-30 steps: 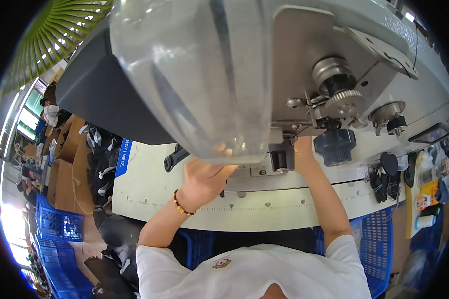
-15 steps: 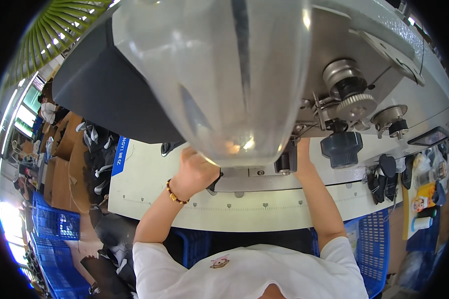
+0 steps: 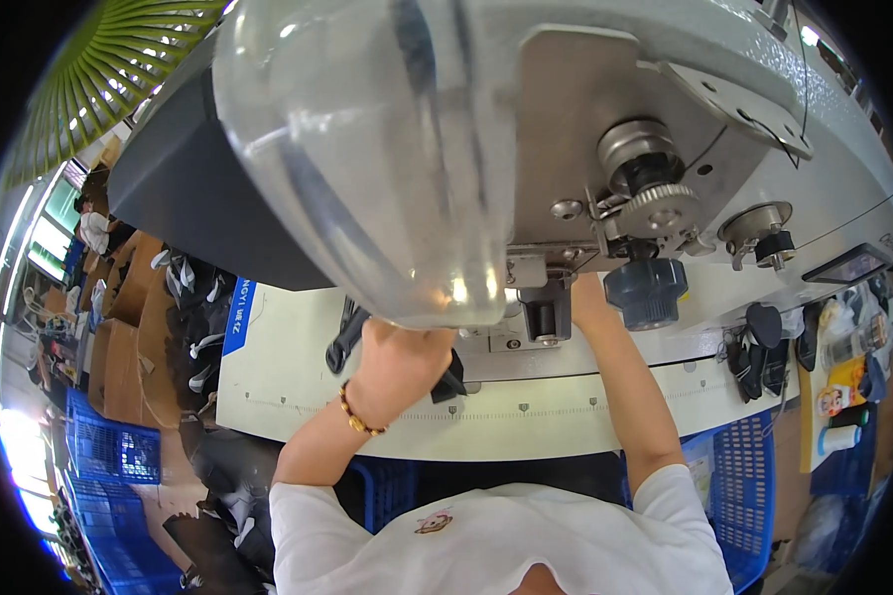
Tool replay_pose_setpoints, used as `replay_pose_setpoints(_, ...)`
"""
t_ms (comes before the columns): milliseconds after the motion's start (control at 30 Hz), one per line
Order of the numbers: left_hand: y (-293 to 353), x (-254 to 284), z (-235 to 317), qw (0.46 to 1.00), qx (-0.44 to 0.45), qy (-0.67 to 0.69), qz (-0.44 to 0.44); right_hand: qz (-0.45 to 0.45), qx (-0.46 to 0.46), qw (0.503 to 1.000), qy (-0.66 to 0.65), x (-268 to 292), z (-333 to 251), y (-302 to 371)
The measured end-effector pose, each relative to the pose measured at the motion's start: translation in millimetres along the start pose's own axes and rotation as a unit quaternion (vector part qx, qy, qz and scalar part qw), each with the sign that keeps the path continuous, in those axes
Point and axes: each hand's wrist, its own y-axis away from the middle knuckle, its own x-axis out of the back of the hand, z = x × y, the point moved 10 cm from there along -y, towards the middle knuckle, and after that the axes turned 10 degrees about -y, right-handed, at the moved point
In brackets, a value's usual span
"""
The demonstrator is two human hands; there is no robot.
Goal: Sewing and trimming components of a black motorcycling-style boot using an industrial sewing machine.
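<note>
My left hand (image 3: pixel 399 365), a beaded bracelet at its wrist, is closed on a black piece of material (image 3: pixel 449 385) at the sewing machine (image 3: pixel 566 109). The piece shows on both sides of the hand; at its left a rounded black end sticks out. Its full shape is hidden. A clear plastic shield (image 3: pixel 367 198) covers the view of the fingertips and the needle area. My right hand (image 3: pixel 587 297) reaches in behind the machine's head, beside a dark tension knob (image 3: pixel 646 295). Its fingers are out of sight.
Black shoe parts (image 3: pixel 764 352) lie at the table's right end, near thread spools (image 3: pixel 840 440). The pale worktable (image 3: pixel 526 436) has a ruler scale along its front. Blue baskets (image 3: pixel 744 496) stand below, and more dark shoe parts (image 3: pixel 198 347) are piled at the left. A person (image 3: pixel 93 228) sits far off.
My left hand has come slightly right and nearer to me, and more of the black piece shows around it. My view has shifted a little relative to the machine.
</note>
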Motion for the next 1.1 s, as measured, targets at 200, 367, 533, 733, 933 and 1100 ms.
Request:
replay_pose_setpoints(200,-3.4,-2.0,21.8,0.991,0.042,-0.127,0.004,-0.028,0.012,0.998,0.061,-12.6,-8.1,6.9)
replay_pose_setpoints(367,0.6,-6.9,17.0,0.995,0.034,-0.041,-0.084,0.267,0.018,0.963,-0.015,20.0,-33.7,50.2)
replay_pose_setpoints(533,17.6,-3.5,-9.8,0.918,0.031,0.236,-0.318,0.109,-0.075,0.986,-0.105,-23.6,-42.0,70.0)
replay_pose_setpoints(733,36.2,-21.0,-10.8,0.914,-0.032,0.075,-0.398,0.012,-0.092,0.985,-0.148,-74.6,-37.8,61.8)
replay_pose_setpoints(933,9.2,0.0,-14.6,0.945,-0.026,0.087,-0.314,0.03,-0.218,0.903,-0.368,-90.9,-32.8,78.1)
replay_pose_setpoints(1100,16.9,-7.0,-10.1,0.931,-0.02,0.094,-0.352,0.031,-0.269,0.855,-0.442,-99.3,-25.2,89.6)
